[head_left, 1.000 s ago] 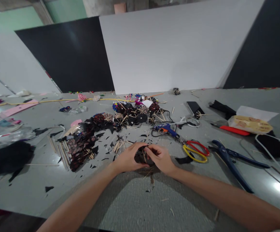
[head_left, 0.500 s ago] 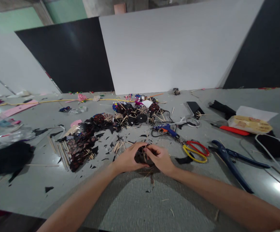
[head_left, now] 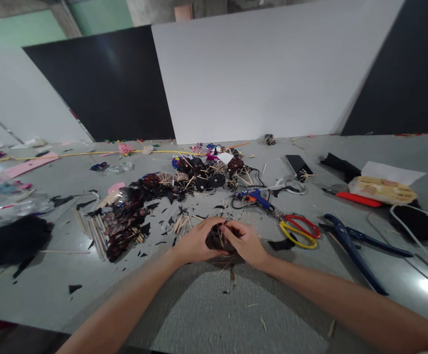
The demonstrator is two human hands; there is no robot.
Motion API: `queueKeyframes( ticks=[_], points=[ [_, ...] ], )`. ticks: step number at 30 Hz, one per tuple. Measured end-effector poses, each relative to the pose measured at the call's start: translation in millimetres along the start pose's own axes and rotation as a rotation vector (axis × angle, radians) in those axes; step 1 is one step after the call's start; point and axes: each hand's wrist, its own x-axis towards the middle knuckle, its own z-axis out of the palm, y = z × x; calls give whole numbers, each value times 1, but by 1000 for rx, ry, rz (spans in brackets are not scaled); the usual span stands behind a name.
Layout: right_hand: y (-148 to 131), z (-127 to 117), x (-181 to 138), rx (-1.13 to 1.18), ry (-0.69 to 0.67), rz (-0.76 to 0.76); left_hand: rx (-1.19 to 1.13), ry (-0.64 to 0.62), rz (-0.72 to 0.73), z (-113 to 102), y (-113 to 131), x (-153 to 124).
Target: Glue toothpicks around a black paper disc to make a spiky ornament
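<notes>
A small dark, rounded piece (head_left: 214,241) sits between my hands over the table. My left hand (head_left: 195,241) curves around its left side, thumb below and fingers above, and grips it. From the right, my right hand (head_left: 249,243) has thumb and forefinger pinched on a thin wooden stick (head_left: 221,240) at the piece's face. The fingers cover much of both. Just behind my left hand lies a pile of thin wooden sticks (head_left: 182,223). Further back are several finished-looking round black pieces (head_left: 217,181) with sticks fanned out on them.
To the right lie a blue glue gun (head_left: 260,199), scissors with red and yellow handles (head_left: 298,231), blue-handled cutters (head_left: 354,250), a phone (head_left: 298,165) and a yellow packet (head_left: 382,190). Dark patterned fabric (head_left: 125,226) and black scraps spread leftward. Panels (head_left: 254,73) stand behind.
</notes>
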Motion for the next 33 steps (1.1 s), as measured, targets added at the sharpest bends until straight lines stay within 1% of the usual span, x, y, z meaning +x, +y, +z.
queueKeyframes(
  ticks=[11,25,33],
  points=[
    [1,0,-1,-16,4,-7,5,-28,-10,-2,2,0],
    [0,0,0,-42,1,-16,18,-5,8,-1,1,0],
    [0,0,0,-43,2,-11,26,-18,-2,-1,2,1]
  ],
)
